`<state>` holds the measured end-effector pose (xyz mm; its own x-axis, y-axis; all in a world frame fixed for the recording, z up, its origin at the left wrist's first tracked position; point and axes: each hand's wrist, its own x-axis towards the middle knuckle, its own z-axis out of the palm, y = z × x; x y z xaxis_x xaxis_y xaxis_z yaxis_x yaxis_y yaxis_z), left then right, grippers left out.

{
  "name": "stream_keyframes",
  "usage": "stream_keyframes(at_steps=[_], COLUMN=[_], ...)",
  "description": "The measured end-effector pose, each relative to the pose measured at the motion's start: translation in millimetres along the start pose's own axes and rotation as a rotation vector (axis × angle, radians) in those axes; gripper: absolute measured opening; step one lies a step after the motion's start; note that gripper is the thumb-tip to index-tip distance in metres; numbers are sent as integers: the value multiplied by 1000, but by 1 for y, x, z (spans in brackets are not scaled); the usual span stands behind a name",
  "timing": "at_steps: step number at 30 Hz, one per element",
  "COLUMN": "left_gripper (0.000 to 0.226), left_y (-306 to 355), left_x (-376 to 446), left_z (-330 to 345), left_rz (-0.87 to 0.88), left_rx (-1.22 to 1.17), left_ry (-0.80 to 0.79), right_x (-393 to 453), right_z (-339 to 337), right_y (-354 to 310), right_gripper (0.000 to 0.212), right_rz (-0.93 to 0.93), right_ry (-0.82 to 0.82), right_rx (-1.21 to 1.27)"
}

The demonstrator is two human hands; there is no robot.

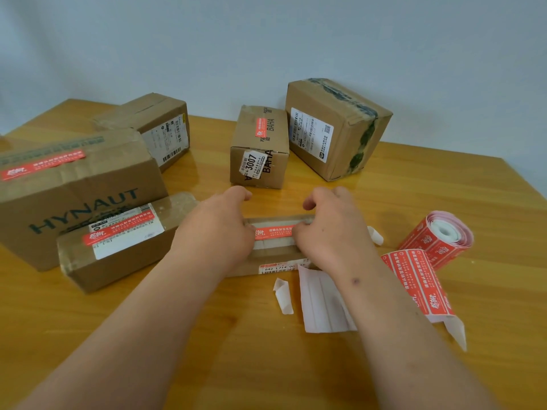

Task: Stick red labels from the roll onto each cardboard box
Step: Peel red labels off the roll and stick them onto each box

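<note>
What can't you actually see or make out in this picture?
- Head view: both ends of the red label, covered by the left hand and right hand.
- Small print on the label roll: too small.
- HYNAUT box: cut off at left edge.

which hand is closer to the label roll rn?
Right. The right hand presses the red label just left of the label roll; the left hand lies farther left.

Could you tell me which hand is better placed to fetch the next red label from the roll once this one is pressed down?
The right hand: the label roll and its loose strip lie on its side of the table. The left hand would have to cross over the small box.
</note>
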<state>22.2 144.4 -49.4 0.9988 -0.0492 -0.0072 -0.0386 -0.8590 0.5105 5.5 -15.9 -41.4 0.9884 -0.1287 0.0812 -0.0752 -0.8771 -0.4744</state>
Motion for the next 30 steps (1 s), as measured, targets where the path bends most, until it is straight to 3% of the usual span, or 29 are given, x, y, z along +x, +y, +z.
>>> stream_keyframes(at_steps=[5, 9, 13, 17, 21, 26, 30], left_gripper=[42, 62, 56, 53, 52, 60, 52], left_y=[5, 11, 3, -3, -8, 1, -5], left_x=[-5, -7, -7, -10, -13, -15, -15], left_z=[3, 6, 3, 5, 4, 8, 8], left_rz=[32, 3, 19, 67, 59, 11, 17], left_rx=[33, 144, 25, -56, -137, -76, -151], left_ry=[59, 48, 29, 61, 70, 104, 104], right_x=[3, 6, 5, -1, -2, -4, -3], right_z=[5, 14, 16, 14, 11, 16, 7], right_y=[6, 5, 11, 12, 17, 16, 22], right_gripper=[21, 40, 30, 39, 28, 35, 19], right_rz=[-2, -13, -55, -82, -80, -84, -64], right_ry=[103, 93, 93, 52, 50, 77, 62], right_rx=[48, -17, -13, -12, 88, 65, 158])
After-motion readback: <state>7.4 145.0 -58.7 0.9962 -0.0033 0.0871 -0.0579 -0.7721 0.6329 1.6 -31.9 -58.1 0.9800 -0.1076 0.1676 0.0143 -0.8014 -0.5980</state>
